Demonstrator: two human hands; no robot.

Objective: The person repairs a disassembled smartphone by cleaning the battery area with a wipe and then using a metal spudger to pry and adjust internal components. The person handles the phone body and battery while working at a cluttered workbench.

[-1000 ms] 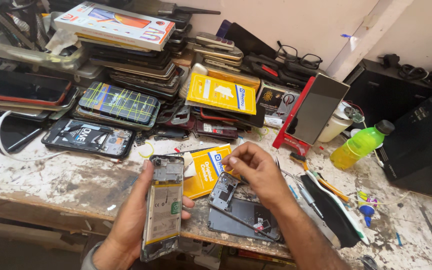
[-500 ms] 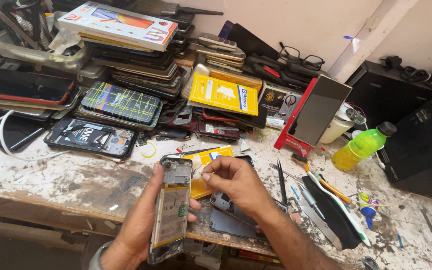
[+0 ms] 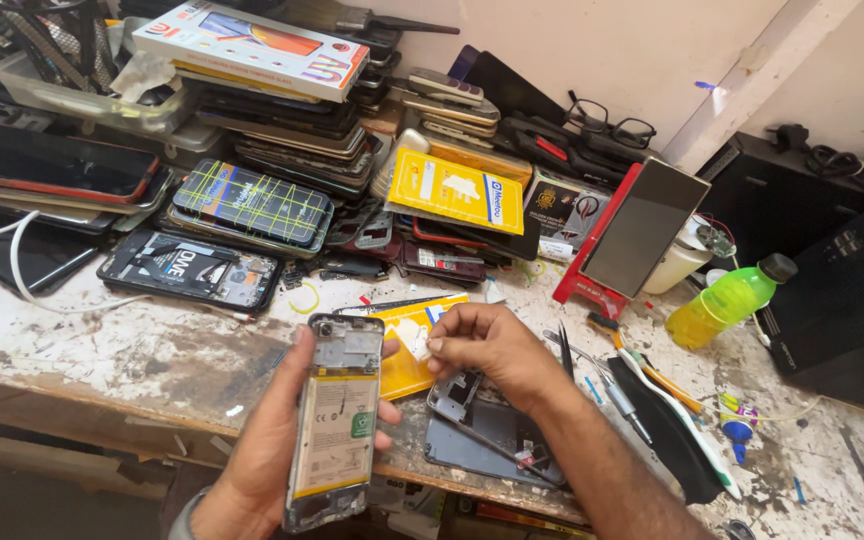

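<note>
- Two hands work at the bench's (image 3: 102,350) near edge: left hand (image 3: 272,450) grasps an opened phone (image 3: 334,420) upright.
- Right hand (image 3: 487,345) pinches a small white piece (image 3: 434,345) over the yellow packet (image 3: 407,350).
- Bare bench lies left; phone stacks (image 3: 282,130) crowd the far side, a green bottle (image 3: 727,300) right.

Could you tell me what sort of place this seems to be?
Most likely a phone repair bench. The left hand holds an opened phone with its battery bared, stacks of phones and screens crowd the back, and tweezers lie on the worn worktable.
</note>
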